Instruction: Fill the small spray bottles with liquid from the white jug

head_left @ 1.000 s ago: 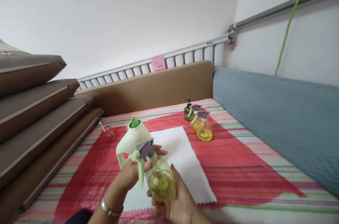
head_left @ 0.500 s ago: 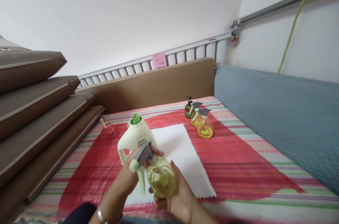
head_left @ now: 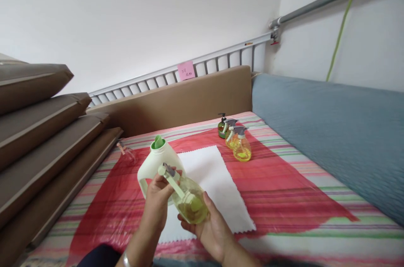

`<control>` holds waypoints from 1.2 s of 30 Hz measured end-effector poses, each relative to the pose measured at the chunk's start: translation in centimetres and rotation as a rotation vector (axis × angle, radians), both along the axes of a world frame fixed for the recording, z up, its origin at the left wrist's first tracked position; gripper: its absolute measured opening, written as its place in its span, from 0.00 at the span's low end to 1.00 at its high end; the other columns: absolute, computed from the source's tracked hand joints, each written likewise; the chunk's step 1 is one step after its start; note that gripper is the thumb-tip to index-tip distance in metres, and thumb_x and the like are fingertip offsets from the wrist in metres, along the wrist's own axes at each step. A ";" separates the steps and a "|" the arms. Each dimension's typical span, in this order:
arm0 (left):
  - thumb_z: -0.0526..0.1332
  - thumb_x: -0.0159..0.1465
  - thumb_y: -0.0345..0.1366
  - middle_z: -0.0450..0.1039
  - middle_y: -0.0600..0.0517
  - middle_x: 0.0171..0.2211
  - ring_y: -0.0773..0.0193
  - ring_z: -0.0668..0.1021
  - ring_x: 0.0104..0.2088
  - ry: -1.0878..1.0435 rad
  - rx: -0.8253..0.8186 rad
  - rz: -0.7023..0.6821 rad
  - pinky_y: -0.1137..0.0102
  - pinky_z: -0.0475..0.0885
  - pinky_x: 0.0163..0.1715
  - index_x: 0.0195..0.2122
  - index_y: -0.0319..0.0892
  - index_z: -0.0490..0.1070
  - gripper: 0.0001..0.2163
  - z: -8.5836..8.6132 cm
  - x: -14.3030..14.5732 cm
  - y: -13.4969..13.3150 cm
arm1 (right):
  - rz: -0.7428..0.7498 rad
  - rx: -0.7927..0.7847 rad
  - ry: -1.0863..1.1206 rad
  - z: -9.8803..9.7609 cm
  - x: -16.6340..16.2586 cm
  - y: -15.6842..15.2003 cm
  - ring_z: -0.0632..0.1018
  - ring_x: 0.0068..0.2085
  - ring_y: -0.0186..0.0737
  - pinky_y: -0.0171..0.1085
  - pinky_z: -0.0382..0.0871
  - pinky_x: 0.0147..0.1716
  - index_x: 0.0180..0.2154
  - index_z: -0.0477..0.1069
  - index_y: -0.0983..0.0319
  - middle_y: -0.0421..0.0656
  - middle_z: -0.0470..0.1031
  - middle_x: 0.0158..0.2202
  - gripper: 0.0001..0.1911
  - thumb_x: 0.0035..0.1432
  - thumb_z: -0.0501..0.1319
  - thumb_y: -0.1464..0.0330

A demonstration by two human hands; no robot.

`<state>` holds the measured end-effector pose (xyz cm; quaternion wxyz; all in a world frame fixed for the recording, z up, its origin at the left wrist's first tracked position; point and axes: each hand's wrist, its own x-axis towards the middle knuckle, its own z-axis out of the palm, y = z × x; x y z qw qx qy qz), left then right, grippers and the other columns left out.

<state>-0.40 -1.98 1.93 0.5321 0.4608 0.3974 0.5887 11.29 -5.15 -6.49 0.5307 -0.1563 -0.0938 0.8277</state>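
Note:
Between my two hands a clear spray bottle [head_left: 193, 204] with yellowish liquid is held tilted above a white sheet. My left hand [head_left: 159, 195] grips its grey and pale green trigger head [head_left: 170, 172]. Around the lower part of the bottle my right hand [head_left: 211, 225] is wrapped, thumb on the near right side. Just behind stands a large pale green jug [head_left: 158, 159] with a green spout in its uncapped neck, partly covered by the hand and bottle. The white sheet [head_left: 217, 183] lies under the jug on red plastic film.
Two yellow spray bottles [head_left: 242, 149] and a dark green pump bottle [head_left: 222, 126] stand at the back right. A clear pink-topped spray bottle [head_left: 126, 151] is at the left, near stacked brown cushions [head_left: 57, 141]. A blue padded bolster [head_left: 328, 128] borders the right.
The trigger head has been turned in my left hand, so its trigger now lies across the bottle's front. The camera view has shifted slightly.

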 end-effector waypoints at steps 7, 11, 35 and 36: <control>0.65 0.55 0.38 0.74 0.42 0.45 0.52 0.74 0.46 0.004 -0.056 -0.194 0.62 0.68 0.44 0.46 0.39 0.70 0.18 0.2 -0.4 -0.2 | 0.035 0.015 -0.003 -0.7 -0.2 0.2 0.78 0.31 0.41 0.39 0.67 0.33 0.45 0.70 0.66 0.48 0.78 0.35 0.28 0.52 0.58 0.50; 0.67 0.52 0.36 0.76 0.45 0.40 0.52 0.76 0.43 0.056 0.012 -0.043 0.64 0.69 0.41 0.37 0.39 0.72 0.13 -0.1 -0.5 -0.1 | 0.016 0.006 -0.012 -0.7 -0.5 0.1 0.79 0.31 0.42 0.39 0.67 0.34 0.45 0.69 0.65 0.48 0.78 0.36 0.26 0.54 0.57 0.51; 0.64 0.55 0.39 0.76 0.48 0.39 0.59 0.77 0.40 -0.151 0.217 0.202 0.62 0.68 0.46 0.41 0.42 0.69 0.13 2.3 -1.2 0.4 | 0.010 -0.060 -0.062 -0.8 0.5 0.6 0.79 0.32 0.44 0.37 0.68 0.28 0.49 0.63 0.61 0.45 0.78 0.36 0.26 0.55 0.55 0.51; 0.65 0.55 0.38 0.76 0.48 0.38 0.59 0.78 0.39 -0.154 0.249 0.214 0.62 0.68 0.46 0.40 0.42 0.69 0.13 2.7 -1.4 0.3 | 0.010 -0.071 -0.063 -0.8 0.6 0.7 0.79 0.32 0.44 0.37 0.69 0.28 0.49 0.62 0.61 0.45 0.78 0.36 0.26 0.55 0.55 0.51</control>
